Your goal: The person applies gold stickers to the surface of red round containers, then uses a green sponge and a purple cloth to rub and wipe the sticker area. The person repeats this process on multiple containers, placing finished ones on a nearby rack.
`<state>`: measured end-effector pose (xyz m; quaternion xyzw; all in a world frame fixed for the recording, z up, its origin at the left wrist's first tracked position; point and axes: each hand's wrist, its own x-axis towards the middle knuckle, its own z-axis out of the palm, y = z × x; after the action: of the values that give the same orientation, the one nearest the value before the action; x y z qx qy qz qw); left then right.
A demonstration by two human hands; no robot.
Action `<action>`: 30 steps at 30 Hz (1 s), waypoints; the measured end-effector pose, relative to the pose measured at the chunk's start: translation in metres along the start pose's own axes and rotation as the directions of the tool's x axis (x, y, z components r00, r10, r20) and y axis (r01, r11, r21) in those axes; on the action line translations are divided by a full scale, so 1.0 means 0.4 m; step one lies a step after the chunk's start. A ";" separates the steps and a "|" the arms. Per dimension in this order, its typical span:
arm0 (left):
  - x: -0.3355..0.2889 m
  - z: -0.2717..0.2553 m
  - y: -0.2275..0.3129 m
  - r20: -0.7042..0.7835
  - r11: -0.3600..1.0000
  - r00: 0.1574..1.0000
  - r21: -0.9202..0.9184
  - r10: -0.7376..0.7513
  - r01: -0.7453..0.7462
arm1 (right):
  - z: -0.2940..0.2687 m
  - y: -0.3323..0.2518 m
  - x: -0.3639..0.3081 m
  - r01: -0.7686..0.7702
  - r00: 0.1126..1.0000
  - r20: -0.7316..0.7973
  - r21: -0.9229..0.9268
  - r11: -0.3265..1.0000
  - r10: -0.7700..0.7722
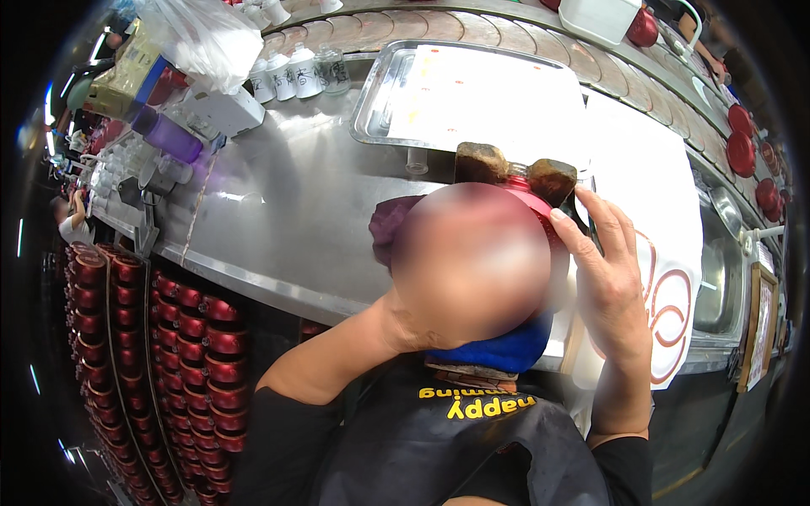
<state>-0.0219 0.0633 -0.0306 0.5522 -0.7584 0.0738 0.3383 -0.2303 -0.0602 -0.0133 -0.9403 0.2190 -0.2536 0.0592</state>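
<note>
A red, rounded piece [533, 203] is in front of me, mostly hidden by a large blurred patch. Two worn, dark-edged blocks [481, 160] stand at its far side, with a short reddish metal part between them. My right hand [612, 282] is at its right edge, fingers stretched and apart, fingertips at the red rim and the right-hand block. From the left comes my left hand [403, 322], its wrist under the blurred patch and its fingers hidden. A maroon cloth [390, 229] bunches at the left of the piece. Blue cloth [499, 347] lies below it, near my apron.
Beyond stands a metal tray [368, 118] with white sheets. White bottles [302, 72], a purple bottle [171, 137] and a plastic bag [207, 42] are at the far left. Stacked red vessels [198, 346] fill the lower left. A sink [721, 278] is at right.
</note>
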 end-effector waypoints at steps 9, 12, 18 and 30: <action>-0.019 0.002 -0.041 -0.105 0.995 0.989 0.014 -0.100 0.102 | 0.001 -0.002 0.011 0.005 0.994 -0.105 0.125 0.992 0.009; -0.023 0.011 -0.037 -0.115 0.995 0.988 0.001 -0.102 0.102 | -0.031 -0.008 0.025 -0.170 0.975 -0.063 0.421 0.891 0.215; -0.026 0.016 -0.048 -0.116 0.997 0.991 0.035 -0.071 0.075 | -0.046 0.026 0.076 -0.255 0.961 0.222 0.496 0.830 0.163; -0.017 0.007 -0.027 -0.046 0.997 0.996 0.030 -0.075 0.076 | -0.031 0.040 0.090 -0.261 0.958 0.255 0.595 0.760 0.130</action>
<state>-0.0122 0.0632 -0.0397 0.5839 -0.7280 0.0853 0.3491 -0.2146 -0.0907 0.0100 -0.8599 0.2131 -0.2091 0.4141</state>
